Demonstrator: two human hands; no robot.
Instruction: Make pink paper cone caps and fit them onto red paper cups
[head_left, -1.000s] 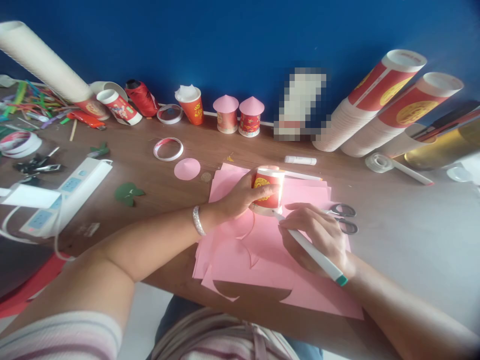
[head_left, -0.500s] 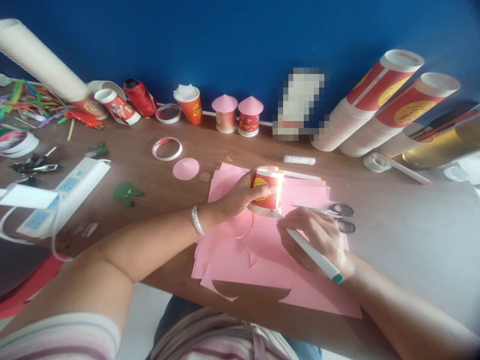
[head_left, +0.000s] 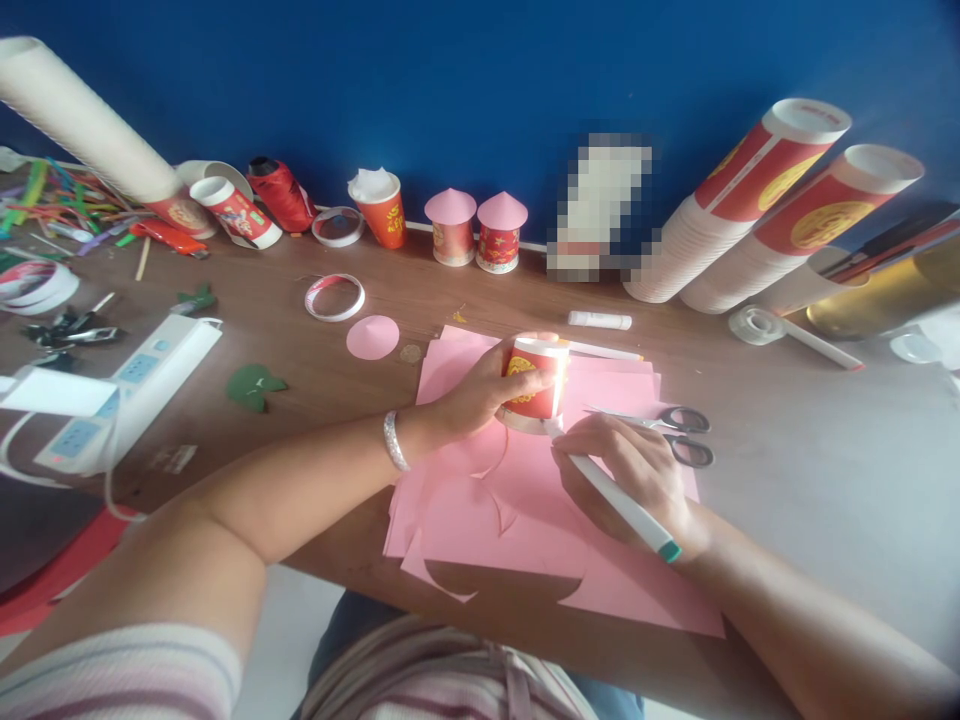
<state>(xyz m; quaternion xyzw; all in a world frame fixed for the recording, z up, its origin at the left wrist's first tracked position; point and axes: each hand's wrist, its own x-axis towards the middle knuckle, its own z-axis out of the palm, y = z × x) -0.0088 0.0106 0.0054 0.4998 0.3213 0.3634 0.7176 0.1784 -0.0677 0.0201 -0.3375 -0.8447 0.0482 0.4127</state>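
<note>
My left hand (head_left: 491, 390) is wrapped round a short red paper cup (head_left: 541, 400) with a yellow emblem and a white band at its base. In my right hand (head_left: 626, 470) is a white marker pen (head_left: 630, 510) with a green end, held like a writing tool. The pen's tip meets or nearly meets the lower edge of the cup; my fingers partly hide it. Under both hands lie sheets of pink paper (head_left: 495, 550), some with curved cuts. Scissors (head_left: 679, 433) rest on the paper, right of the cup.
Behind stand two small cups with pink cone roofs (head_left: 502, 228), a glue stick (head_left: 600, 320) and stacked paper cups (head_left: 780, 190). To the left are a pink cone (head_left: 373, 338), a green paper piece (head_left: 253, 386) and a power strip (head_left: 139, 385). Tape (head_left: 757, 325) lies right.
Almost nothing differs. The pen and my right hand have shifted very slightly left, while my left hand keeps its hold on the cup.
</note>
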